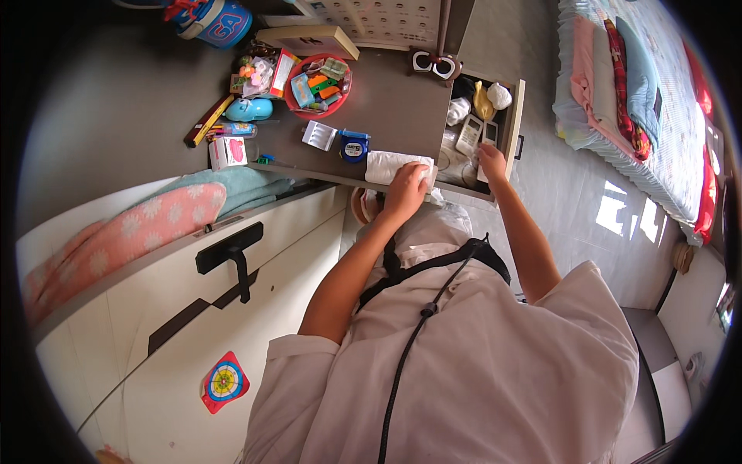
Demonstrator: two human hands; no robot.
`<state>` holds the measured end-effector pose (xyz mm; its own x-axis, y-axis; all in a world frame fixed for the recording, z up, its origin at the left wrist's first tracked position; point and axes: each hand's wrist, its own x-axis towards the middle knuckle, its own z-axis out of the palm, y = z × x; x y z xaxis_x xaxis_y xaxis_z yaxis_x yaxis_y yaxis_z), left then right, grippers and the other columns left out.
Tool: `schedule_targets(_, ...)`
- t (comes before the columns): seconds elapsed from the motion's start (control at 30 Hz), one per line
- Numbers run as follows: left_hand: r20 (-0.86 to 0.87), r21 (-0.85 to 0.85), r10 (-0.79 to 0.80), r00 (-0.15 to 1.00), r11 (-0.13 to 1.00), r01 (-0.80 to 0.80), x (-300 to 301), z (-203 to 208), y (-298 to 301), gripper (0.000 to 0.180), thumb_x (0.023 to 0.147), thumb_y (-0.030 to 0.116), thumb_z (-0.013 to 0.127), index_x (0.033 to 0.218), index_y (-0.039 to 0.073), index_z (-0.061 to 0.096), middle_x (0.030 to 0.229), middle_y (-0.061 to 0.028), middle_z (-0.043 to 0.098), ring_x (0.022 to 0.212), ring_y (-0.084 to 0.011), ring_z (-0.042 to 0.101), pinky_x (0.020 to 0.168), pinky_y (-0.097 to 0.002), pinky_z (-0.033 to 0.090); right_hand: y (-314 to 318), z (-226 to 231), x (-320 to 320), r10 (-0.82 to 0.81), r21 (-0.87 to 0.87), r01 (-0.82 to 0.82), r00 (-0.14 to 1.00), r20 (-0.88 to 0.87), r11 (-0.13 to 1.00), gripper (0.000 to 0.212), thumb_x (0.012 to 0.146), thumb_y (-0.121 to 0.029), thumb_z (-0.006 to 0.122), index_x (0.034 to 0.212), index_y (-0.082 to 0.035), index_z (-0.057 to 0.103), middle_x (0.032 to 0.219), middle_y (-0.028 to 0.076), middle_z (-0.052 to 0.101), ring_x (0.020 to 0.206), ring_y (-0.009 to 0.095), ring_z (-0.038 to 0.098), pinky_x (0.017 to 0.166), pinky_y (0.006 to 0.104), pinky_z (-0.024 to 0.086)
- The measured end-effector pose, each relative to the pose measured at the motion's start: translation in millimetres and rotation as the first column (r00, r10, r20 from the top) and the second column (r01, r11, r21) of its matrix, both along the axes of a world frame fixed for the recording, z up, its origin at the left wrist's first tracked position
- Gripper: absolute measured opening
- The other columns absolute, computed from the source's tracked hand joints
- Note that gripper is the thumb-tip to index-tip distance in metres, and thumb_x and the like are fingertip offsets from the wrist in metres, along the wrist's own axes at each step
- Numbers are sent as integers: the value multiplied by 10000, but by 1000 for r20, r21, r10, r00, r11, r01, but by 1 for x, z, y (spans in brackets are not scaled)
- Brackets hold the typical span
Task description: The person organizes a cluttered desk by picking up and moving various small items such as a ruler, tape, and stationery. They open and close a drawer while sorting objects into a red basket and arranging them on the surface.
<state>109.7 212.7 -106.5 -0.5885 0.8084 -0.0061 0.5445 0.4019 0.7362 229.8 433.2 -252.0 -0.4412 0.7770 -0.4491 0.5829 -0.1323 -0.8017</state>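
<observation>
My left hand point(408, 192) is curled over the right end of a white roll point(386, 165), paper or thin film, at the desk's near edge. A blue tape measure point(355, 146) stands just left of the roll, beside a small white tray with compartments point(319, 135). My right hand point(492, 162) reaches into an open drawer point(516, 108) and closes on a white remote control point(489, 134); the fingertips are partly hidden. Another white remote control point(469, 134) lies next to it. Behind them are a yellow item point(483, 100) and a white ball-like bundle point(499, 97).
A red basket point(349, 83) of small items stands on the desk point(386, 100), near a blue rounded case point(247, 109) and a white box point(228, 153). A white door panel point(232, 309) with a black handle is at left; a bed point(618, 100) is at far right.
</observation>
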Motion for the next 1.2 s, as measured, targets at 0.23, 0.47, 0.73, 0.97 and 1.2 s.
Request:
schedule_targets(0.23,-287,-244,-173,942,964,103,-21,-19,-25,445,756,72,568,1189,53,465,1244,-141,440,1174,-290,398,966,-398,322,-29,18,46,-285,650,52,923,259,758,422,758,-322,586,991,28,550,1094,232,541,1012,365,526,854,401,420)
schedule_targets(0.47,-249,-391,-223,942,913,112,-26,-42,-29,427,819,109,476,1244,89,443,1338,-124,385,1263,-261,323,1016,-452,240,-31,54,26,-235,101,212,897,375,972,623,746,-535,526,1001,32,569,959,243,595,958,388,555,833,428,423)
schedule_targets(0.73,-240,-435,-317,918,880,190,-24,-24,-36,618,798,311,579,1346,188,320,1434,-101,195,1323,-288,180,1034,-508,178,-49,60,-4,-130,-165,171,964,232,971,621,791,-547,492,1003,26,600,961,197,613,925,305,568,794,378,416)
schedule_targets(0.97,-271,-418,-327,905,887,195,-13,-20,-64,647,788,367,586,1357,256,298,1453,-143,92,1331,-359,95,1035,-542,133,-70,74,-35,-103,-385,166,979,177,908,698,762,-595,502,1113,7,542,1003,134,574,946,240,529,829,367,403)
schedule_targets(1.2,-229,-410,-317,920,889,204,-15,-24,-73,631,788,350,584,1347,247,311,1448,-152,112,1331,-357,103,1050,-503,141,-84,45,-57,-159,-621,106,987,-29,776,686,768,-560,523,1163,-1,476,873,75,555,845,182,527,848,323,404)
